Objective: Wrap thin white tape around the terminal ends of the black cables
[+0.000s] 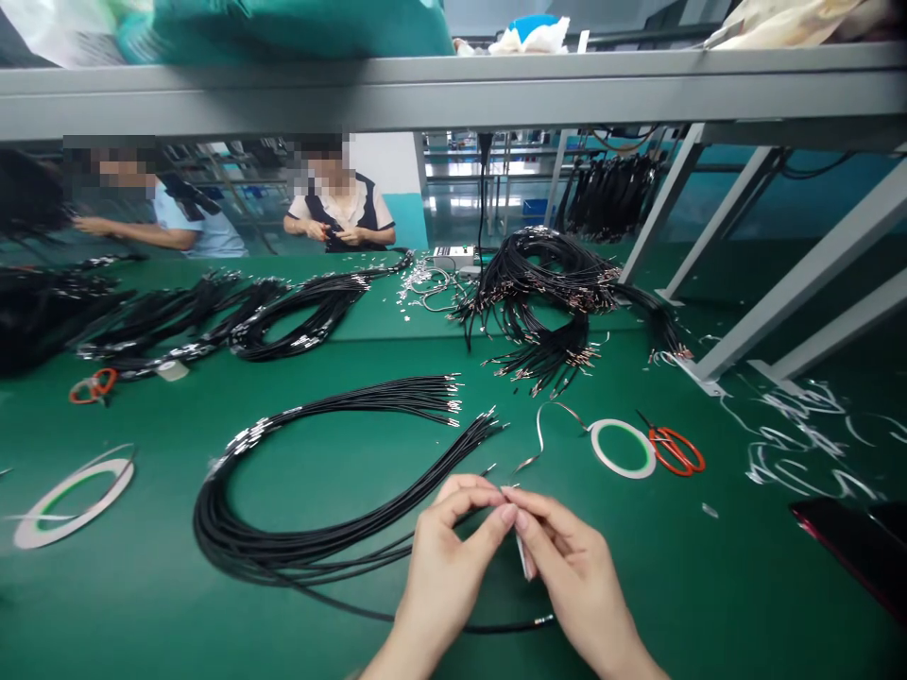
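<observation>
Mostly hidden: white strip (524, 557) between left hand (450, 567), right hand (577, 567).

Wire-harness workshop: long green workbench (128, 604), bundled black crimped cables (368, 401), co-workers (340, 212) across bench.

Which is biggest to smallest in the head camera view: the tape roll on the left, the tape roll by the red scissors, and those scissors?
1. Left white tape roll, the largest, though nearness may help.
2. Right white tape roll and red-handled scissors: they look about alike, so I can't rank them.
</observation>
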`<state>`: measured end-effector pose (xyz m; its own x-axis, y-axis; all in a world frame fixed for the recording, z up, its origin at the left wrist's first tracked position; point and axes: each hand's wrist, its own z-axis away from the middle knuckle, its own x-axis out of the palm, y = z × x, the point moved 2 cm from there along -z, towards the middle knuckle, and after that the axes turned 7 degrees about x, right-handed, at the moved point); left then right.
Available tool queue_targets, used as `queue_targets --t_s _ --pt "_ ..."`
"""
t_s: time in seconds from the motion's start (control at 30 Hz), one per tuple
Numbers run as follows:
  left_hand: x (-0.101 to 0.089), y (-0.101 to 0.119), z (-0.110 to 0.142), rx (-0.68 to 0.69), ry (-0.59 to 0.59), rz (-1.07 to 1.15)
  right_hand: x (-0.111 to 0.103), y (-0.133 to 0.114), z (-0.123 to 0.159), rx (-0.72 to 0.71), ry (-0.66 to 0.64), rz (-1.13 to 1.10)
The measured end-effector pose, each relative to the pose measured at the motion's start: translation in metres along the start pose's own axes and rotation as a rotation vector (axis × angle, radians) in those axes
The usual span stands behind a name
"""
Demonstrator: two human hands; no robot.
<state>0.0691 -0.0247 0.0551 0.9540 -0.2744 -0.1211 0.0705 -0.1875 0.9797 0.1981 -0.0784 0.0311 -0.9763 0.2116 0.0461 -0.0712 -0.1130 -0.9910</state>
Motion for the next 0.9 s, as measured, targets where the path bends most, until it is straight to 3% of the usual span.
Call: queue_targets --t_s 0.27,0.47,0.53,0.7,0.8,0.9 --pt "0.002 -0.005 0.011 0.034 0.053 -0.046 -0.001 0.000 0.003 0.018 -0.021 0.090" --pt "-0.005 -0.007 0.011 0.262 0.151 -0.343 -0.002 -0.003 -0.001 0.013 -0.039 0.244" --pt "-0.007 -0.015 0.007 0.269 0.168 -0.443 -0.010 0.000 -0.004 0.050 -0.020 0.316" --pt "0.004 -0.043 -0.004 0.180 -0.134 -0.746 -0.044 0.006 -0.015 0.097 0.140 0.445" --pt "0.006 -0.050 -0.006 0.143 -0.139 -0.818 -0.057 0.005 -0.019 0.103 0.228 0.421" --pt "0.001 -0.047 -0.005 0.118 -0.132 -0.634 -0.060 0.005 -0.020 0.113 0.268 0.296"
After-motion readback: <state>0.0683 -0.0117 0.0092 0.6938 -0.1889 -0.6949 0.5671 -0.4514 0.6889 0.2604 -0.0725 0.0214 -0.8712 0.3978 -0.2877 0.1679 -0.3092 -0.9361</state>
